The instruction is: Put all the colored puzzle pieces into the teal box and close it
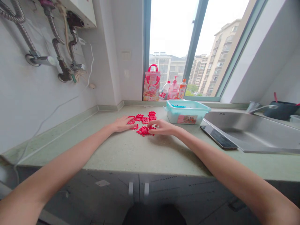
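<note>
Several red plastic building pieces with toothed edges lie loosely grouped on the pale green countertop. At the left of the group, my left hand rests palm down, its fingers stretched out and touching the nearest pieces. My right hand comes in from the other side. Its thumb and fingers curl round the edge of a red toothed piece at the front of the group, which they partly cover. Close beside that piece lies another red one.
Right of the pieces stands a light teal plastic tub with blue pieces inside. A phone lies by the steel sink. On the windowsill are a pink bag and several bottles. A white cable runs down the left wall.
</note>
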The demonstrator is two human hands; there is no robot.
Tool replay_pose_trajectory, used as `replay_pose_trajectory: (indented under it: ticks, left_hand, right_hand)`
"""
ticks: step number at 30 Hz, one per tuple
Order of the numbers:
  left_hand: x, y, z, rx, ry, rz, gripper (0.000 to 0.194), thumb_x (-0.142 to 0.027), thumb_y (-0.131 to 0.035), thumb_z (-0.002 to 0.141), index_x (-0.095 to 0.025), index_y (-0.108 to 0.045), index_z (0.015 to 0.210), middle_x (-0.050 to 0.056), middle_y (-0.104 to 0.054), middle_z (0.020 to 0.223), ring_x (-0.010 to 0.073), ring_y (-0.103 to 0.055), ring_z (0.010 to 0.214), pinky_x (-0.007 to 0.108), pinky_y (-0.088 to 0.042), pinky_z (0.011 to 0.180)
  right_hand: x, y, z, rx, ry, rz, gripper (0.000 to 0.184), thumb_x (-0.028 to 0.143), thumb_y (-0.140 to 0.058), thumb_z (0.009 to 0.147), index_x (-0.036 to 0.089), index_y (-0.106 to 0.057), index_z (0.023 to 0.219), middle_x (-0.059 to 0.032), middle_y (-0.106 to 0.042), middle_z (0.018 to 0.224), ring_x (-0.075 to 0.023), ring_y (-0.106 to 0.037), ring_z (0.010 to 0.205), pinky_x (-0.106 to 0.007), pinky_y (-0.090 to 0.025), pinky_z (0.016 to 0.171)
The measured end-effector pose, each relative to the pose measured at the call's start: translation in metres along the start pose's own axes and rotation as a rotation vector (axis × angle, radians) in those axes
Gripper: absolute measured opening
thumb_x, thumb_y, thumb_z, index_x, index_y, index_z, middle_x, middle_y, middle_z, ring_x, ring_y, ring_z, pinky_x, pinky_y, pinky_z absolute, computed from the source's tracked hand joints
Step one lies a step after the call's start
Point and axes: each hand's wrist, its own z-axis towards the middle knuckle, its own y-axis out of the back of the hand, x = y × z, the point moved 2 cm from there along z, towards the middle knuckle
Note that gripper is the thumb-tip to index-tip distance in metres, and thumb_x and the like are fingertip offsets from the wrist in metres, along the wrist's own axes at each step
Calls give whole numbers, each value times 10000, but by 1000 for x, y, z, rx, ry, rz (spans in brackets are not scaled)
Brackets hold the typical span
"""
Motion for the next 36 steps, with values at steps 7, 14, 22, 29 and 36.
replay_pose_trajectory:
  ticks: [7, 14, 22, 29, 36]
  left_hand:
    - [48, 29, -1, -51, 21, -76, 705, -617, -523, 946, -201, -666, 1497, 139, -671, 1514, 330, -649, 1360, 405, -490, 1150]
    - [62, 35, -12, -68, -19, -20, 488, -583, -659, 807, -285, -838, 1151, 82, -813, 1186, 285, -754, 1055, 345, -567, 892]
    - [64, 36, -14, -117, 60, -26, 412, -590, -728, 728, -257, -790, 963, 74, -809, 1006, 275, -752, 935, 336, -529, 794]
    - [53, 54, -25, -182, 98, 97, 505, -644, -709, 743, -262, -818, 1055, 74, -795, 1094, 299, -733, 990, 337, -520, 810]
    - [52, 55, -21, -392, 37, 7, 503, -673, -645, 822, -233, -789, 1018, 62, -780, 1053, 272, -703, 930, 365, -530, 842]
  right_hand:
    - [-55, 0, 7, -328, -197, -47, 357, 241, -540, 1047, 213, -719, 1355, -126, -741, 1412, -236, -723, 1251, -415, -557, 1088]
    - [-73, -2, 24, -332, -247, -420, 543, 124, -616, 953, 215, -653, 1488, -145, -620, 1584, -279, -582, 1465, -454, -427, 1252]
    - [-79, 3, 14, -279, -339, -461, 137, 296, -680, 1005, 191, -731, 1078, -131, -793, 1207, -257, -726, 1178, -366, -535, 1043]
    - [-73, 8, 9, -303, -356, -449, 240, 389, -752, 972, 199, -730, 1118, -113, -824, 1106, -248, -775, 1009, -332, -563, 894]
    - [-29, 16, 5, -397, 26, -250, 302, 362, -697, 962, 217, -724, 1226, -105, -801, 1239, -238, -758, 1108, -381, -569, 1002]
